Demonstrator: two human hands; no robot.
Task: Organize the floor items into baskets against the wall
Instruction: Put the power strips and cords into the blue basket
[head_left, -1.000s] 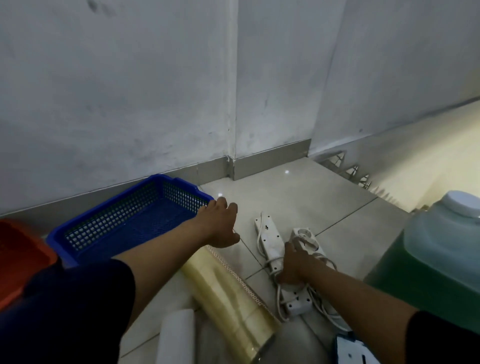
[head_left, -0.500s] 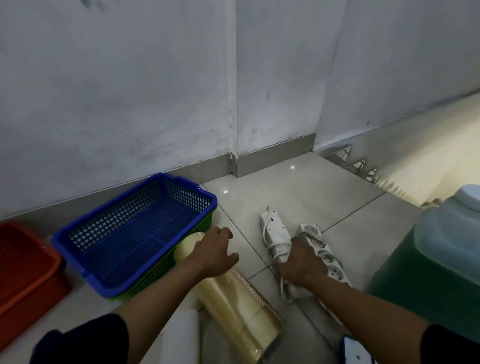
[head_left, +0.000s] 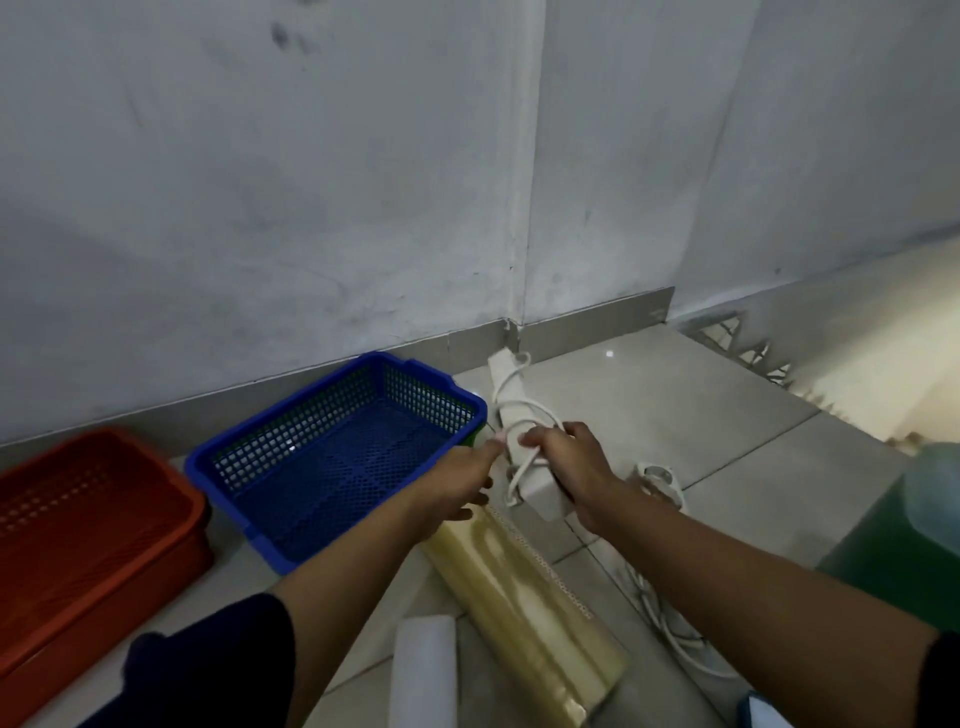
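Task barely begun. Red basket (head_left: 93, 514) and blue basket (head_left: 332, 457), perforated rigid plastic, both sit empty by the wall. Left hand (head_left: 457, 486) pinches a white cord; right hand (head_left: 566, 467) grips the white power strip (head_left: 511, 415), lifted just right of the blue basket. Glossy film roll (head_left: 524, 597), second strip (head_left: 660, 480), green jug (head_left: 898, 545) remain on the tiled floor (head_left: 675, 415).
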